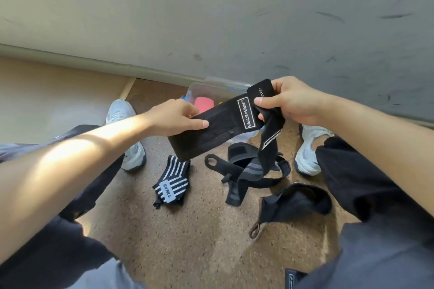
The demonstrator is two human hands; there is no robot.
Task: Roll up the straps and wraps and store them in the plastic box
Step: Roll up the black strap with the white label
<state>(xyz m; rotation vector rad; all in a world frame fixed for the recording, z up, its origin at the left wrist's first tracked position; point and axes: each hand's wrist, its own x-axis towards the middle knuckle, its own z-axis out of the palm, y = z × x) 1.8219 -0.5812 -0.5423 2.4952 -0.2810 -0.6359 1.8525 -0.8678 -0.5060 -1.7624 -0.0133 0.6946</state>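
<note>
A speckled cork-brown floor (187, 241) meets a scuffed grey wall. Above it, the black wrap (218, 124) is stretched flat between both hands, likely to straighten it for rolling. The left hand (176, 117) has fingers pinching its lower end; the right hand (288, 101) pinches the labelled end. The plastic box (206, 94) sits just behind. A striped wrap (172, 183) and tangled straps (249, 169) lie below, still unrolled.

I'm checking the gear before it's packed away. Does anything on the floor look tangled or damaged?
No visible damage. The black straps between the shoes lie in a loose, overlapping heap, not rolled. The striped wrap lies unrolled beside them. Both hands hold a black wrap.
</note>
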